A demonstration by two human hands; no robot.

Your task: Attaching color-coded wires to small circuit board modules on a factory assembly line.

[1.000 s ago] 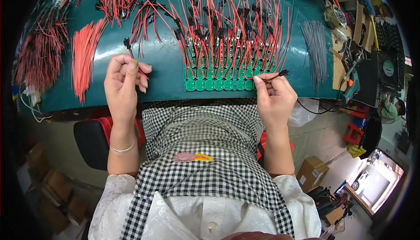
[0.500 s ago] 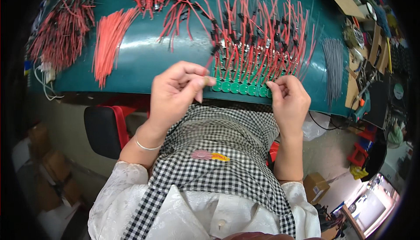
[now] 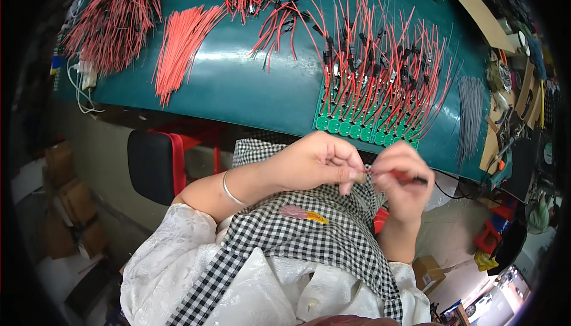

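Observation:
My left hand (image 3: pixel 318 161) and my right hand (image 3: pixel 404 177) meet above my lap, just off the table's front edge. A thin red wire (image 3: pixel 407 175) with a black end runs between them. The left thumb and forefinger pinch one end, and a tan cover shows at the fingertips. My right fingers are curled round the wire, slightly blurred, with the black end sticking out on the right. Beyond the hands lies a green circuit board panel (image 3: pixel 346 127) with round sections. Many red wires (image 3: pixel 380 58) with black connectors stand up from it.
On the green table (image 3: pixel 232 82) lie a bundle of plain red tubes (image 3: pixel 184 46), piles of red and dark wires (image 3: pixel 116 32), and grey strands (image 3: pixel 470 112) at right. Cardboard (image 3: pixel 476 14) and tools line the right edge. A black and red chair (image 3: pixel 156 165) stands left.
Both hands have drawn back from the board panel toward my lap and come together. A red wire with a black end now shows between them. The view has shifted, too.

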